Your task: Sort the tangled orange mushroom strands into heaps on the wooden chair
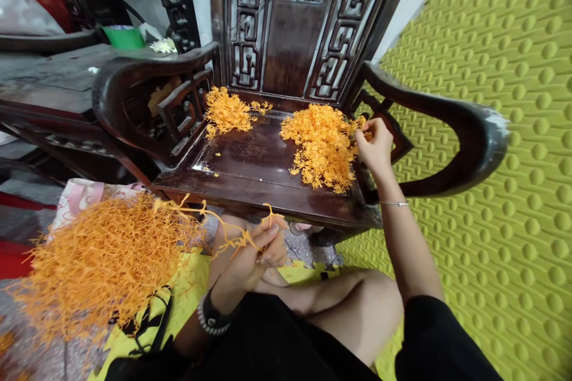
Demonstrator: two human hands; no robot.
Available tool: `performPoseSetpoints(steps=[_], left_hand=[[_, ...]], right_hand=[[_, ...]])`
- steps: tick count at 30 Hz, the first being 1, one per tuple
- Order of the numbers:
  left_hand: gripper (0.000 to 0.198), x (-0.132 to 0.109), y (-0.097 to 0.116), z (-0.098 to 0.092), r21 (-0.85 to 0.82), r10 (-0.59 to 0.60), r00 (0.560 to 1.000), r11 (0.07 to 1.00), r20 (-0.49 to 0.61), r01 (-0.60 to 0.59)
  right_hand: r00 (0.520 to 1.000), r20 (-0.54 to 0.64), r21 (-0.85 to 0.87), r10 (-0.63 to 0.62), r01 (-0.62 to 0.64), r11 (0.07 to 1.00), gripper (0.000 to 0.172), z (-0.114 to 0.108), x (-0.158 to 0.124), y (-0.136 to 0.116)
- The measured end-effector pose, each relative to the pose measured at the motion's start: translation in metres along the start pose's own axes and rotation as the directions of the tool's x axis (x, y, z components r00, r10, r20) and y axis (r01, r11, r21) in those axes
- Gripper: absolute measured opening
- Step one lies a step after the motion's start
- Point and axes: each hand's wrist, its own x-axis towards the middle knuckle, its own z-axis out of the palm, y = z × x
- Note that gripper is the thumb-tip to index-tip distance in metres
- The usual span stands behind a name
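My left hand (263, 250) is closed around a thin orange branching stem (227, 229), held above my lap, its far end reaching toward a big tangled heap of similar stems (116, 262). Over the chair seat's right side, my right hand (378, 143) pinches a small orange flower-like piece (358, 124) at the edge of a dense orange pile (322, 143). A smaller pile of the same pieces (227, 110) lies on the seat's left back corner. My fingertips partly hide what the right hand grips.
The dark carved wooden chair (250, 155) has curved armrests (482, 143) on both sides. At left stands a dark side table (49, 80) with a green round container (124, 37). A yellow bumpy mat (500, 220) covers the right. Black straps (156, 321) lie by the heap.
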Motion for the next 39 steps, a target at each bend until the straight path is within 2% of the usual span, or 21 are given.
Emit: performPoseSetpoints(steps=[2, 4, 6, 9, 12, 15, 17, 19, 21, 24, 27, 29, 32, 34, 36, 39], left_hand=[[0.010, 0.002, 0.001, 0.000, 0.013, 0.017, 1.000, 1.000, -0.026, -0.017], [0.014, 0.003, 0.003, 0.001, 0.040, 0.023, 0.999, 0.999, -0.048, -0.021], [0.022, 0.004, 0.004, 0.004, 0.057, 0.009, 0.999, 0.998, -0.046, -0.007], [0.030, 0.006, 0.005, 0.005, 0.066, -0.030, 0.999, 0.997, -0.030, 0.032], [0.032, 0.006, 0.006, 0.005, 0.067, -0.041, 0.998, 0.997, -0.037, 0.043], [0.033, 0.006, 0.008, 0.007, 0.067, -0.011, 0.999, 0.998, -0.051, 0.015], [0.042, 0.007, 0.011, 0.011, 0.072, 0.027, 0.997, 0.997, -0.070, -0.022], [0.056, 0.012, 0.013, 0.015, 0.087, 0.083, 0.992, 0.993, -0.098, -0.075], [0.063, 0.019, 0.013, 0.017, 0.114, 0.146, 0.980, 0.985, -0.132, -0.131], [0.054, 0.034, 0.005, 0.017, 0.146, 0.213, 0.960, 0.971, -0.183, -0.187], [0.036, 0.046, -0.008, 0.015, 0.173, 0.273, 0.937, 0.956, -0.218, -0.238], [0.034, 0.050, -0.015, 0.013, 0.216, 0.315, 0.925, 0.939, -0.215, -0.269], [0.036, 0.051, -0.015, 0.009, 0.340, 0.359, 0.913, 0.897, -0.191, -0.282], [0.035, 0.051, -0.009, 0.006, 0.444, 0.376, 0.909, 0.856, -0.182, -0.265], [0.037, 0.050, -0.003, 0.003, 0.488, 0.332, 0.928, 0.846, -0.167, -0.215], [0.045, 0.045, 0.002, 0.004, 0.461, 0.179, 0.976, 0.881, -0.121, -0.105]], right_hand=[[0.979, 0.093, 0.197, 0.183, -0.198, 0.960, 0.025, 0.006, 0.001, -0.001], [0.922, 0.239, 0.306, 0.306, -0.370, 0.877, 0.036, 0.014, 0.001, 0.000], [0.870, 0.345, 0.307, 0.351, -0.459, 0.834, 0.037, 0.022, -0.001, 0.001], [0.825, 0.410, 0.270, 0.388, -0.517, 0.812, 0.024, 0.032, -0.004, 0.003], [0.836, 0.373, 0.291, 0.402, -0.516, 0.805, 0.012, 0.038, -0.004, 0.000], [0.873, 0.325, 0.367, 0.363, -0.470, 0.803, 0.015, 0.033, -0.009, -0.014], [0.883, 0.356, 0.453, 0.307, -0.450, 0.770, 0.019, 0.022, -0.022, -0.031], [0.868, 0.442, 0.575, 0.227, -0.468, 0.671, 0.029, 0.008, -0.042, -0.052], [0.849, 0.507, 0.682, 0.150, -0.501, 0.532, 0.035, -0.007, -0.068, -0.076], [0.863, 0.491, 0.767, 0.115, -0.491, 0.414, 0.024, -0.019, -0.111, -0.109], [0.860, 0.493, 0.784, 0.128, -0.503, 0.364, 0.013, -0.017, -0.146, -0.135], [0.828, 0.531, 0.782, 0.179, -0.560, 0.275, 0.015, -0.012, -0.163, -0.148], [0.762, 0.591, 0.775, 0.263, -0.627, 0.075, 0.041, -0.007, -0.175, -0.161], [0.740, 0.618, 0.767, 0.264, -0.642, 0.004, 0.045, -0.005, -0.176, -0.164], [0.746, 0.620, 0.769, 0.244, -0.639, -0.001, 0.033, -0.003, -0.177, -0.162], [0.786, 0.563, 0.801, 0.256, -0.595, 0.063, 0.019, 0.001, -0.175, -0.158]])
